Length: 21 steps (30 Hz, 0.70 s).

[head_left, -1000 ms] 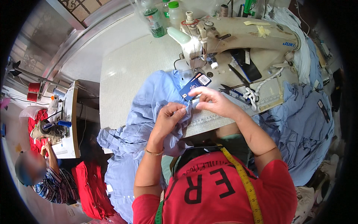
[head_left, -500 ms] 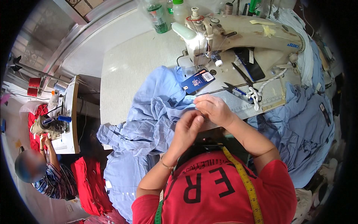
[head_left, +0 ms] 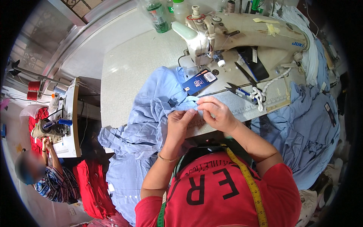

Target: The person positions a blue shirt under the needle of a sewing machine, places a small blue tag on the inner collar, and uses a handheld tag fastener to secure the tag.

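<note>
A light blue garment [head_left: 147,106] lies bunched on the sewing table, its right end reaching my fingers. My left hand [head_left: 180,123] is closed on its near edge, thumb on top. Just to the right, my right hand [head_left: 217,112] pinches the tip of the same cloth between thumb and fingertips. A dark blue hang tag [head_left: 199,83] rests on the garment's far side, below the needle area of the sewing machine [head_left: 242,34]. Whatever small detail lies between my right fingertips is hidden.
Thread snips [head_left: 240,93], black scissors [head_left: 245,73], a phone [head_left: 254,64] and a knotted white cord [head_left: 258,96] lie right of my hands. More blue garments [head_left: 302,132] hang at the right. Bottles [head_left: 158,17] stand behind. A co-worker [head_left: 56,181] sits at another machine on the left.
My left hand has shifted left and its thumb now presses on the cloth edge. My right hand stays near the same spot, turned slightly. The hang tag has moved a little left.
</note>
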Motion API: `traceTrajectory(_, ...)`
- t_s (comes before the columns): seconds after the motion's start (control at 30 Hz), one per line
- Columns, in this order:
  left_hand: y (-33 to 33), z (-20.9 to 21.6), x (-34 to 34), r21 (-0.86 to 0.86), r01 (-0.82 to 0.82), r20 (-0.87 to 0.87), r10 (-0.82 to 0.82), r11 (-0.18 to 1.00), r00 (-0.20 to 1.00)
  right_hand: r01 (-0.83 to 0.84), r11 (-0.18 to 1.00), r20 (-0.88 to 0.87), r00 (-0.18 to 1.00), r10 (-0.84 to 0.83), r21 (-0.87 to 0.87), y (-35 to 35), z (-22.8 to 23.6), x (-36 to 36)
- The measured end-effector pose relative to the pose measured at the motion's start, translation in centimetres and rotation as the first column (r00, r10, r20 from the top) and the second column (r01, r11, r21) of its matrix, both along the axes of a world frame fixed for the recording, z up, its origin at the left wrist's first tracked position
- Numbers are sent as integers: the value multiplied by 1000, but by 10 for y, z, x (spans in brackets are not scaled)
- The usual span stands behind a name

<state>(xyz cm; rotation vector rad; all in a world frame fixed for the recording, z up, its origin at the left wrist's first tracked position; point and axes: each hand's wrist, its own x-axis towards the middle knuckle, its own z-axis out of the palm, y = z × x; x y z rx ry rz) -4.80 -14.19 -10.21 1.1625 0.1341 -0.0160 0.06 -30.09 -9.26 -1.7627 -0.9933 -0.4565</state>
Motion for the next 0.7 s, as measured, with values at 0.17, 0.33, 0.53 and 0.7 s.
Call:
traceTrajectory(0.17, -3, 6, 0, 24, 6, 41, -7, 1000, 999, 14, 1000, -140, 990, -14, -2, 1, 6, -1)
traceTrajectory(0.33, -5, 8, -1, 126, -2, 59, -5, 992, 998, 125, 983, 77, 990, -115, -137, 1, 15, 2)
traceTrajectory(0.53, -6, -1, 0, 350, -52, 118, 12, 935, 993, 190, 936, 273, 956, -109, -295, 0, 22, 4)
traceTrajectory(0.7, -8, -3, -1, 449, -62, 104, 17, 892, 994, 231, 917, 337, 934, -116, -325, 3, 19, 6)
